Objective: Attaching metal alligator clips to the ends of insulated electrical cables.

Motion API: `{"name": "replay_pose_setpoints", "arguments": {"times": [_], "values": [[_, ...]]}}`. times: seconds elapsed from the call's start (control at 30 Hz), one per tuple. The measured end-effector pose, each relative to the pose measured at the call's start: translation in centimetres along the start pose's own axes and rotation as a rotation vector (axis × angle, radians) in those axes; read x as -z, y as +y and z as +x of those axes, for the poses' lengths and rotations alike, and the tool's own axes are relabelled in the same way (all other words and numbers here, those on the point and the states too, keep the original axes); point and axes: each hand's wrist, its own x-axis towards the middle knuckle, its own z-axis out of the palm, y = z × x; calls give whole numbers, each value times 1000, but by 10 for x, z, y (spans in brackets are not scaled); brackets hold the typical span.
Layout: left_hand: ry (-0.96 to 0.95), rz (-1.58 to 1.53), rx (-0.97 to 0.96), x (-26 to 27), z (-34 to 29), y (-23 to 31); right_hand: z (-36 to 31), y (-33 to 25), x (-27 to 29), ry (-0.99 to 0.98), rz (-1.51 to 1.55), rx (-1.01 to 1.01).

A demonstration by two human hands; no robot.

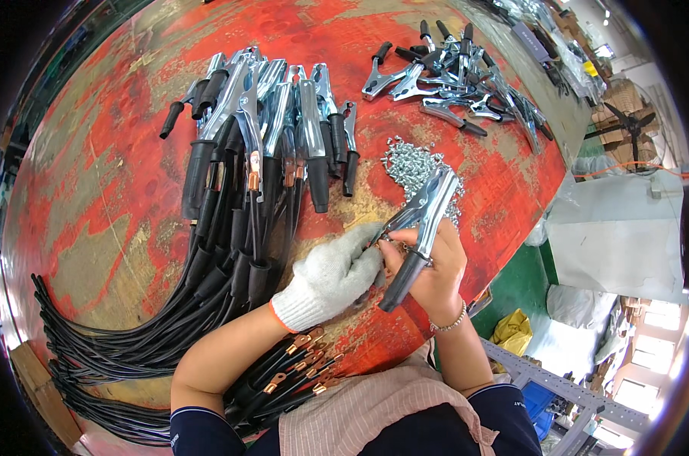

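Gripping a silver spring clamp (433,213) with black handle sleeves, the bare right hand (445,266) has its fingers partly curled about it, the clamp's metal nose pointing up beyond the knuckles. Just left of that hand, the gloved left hand (331,272) bends its fingers in near the clamp's rear; whether they pinch anything is hidden. Small silver screws (411,163) lie heaped just beyond the right hand, cable-fitted clamps (242,102) beyond the left.
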Motion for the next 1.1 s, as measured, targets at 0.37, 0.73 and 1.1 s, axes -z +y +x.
{"name": "replay_pose_setpoints", "arguments": {"times": [0.37, 0.73, 1.1], "values": [[34, 59, -115, -3, 0, -9, 2, 0, 0, -19, -30, 10], [-6, 37, -37, -2, 0, 0, -8, 11, -3, -15, 3, -22], [23, 21, -52, -2, 0, -2, -5, 6, -5, 22, 6, 24]]}}
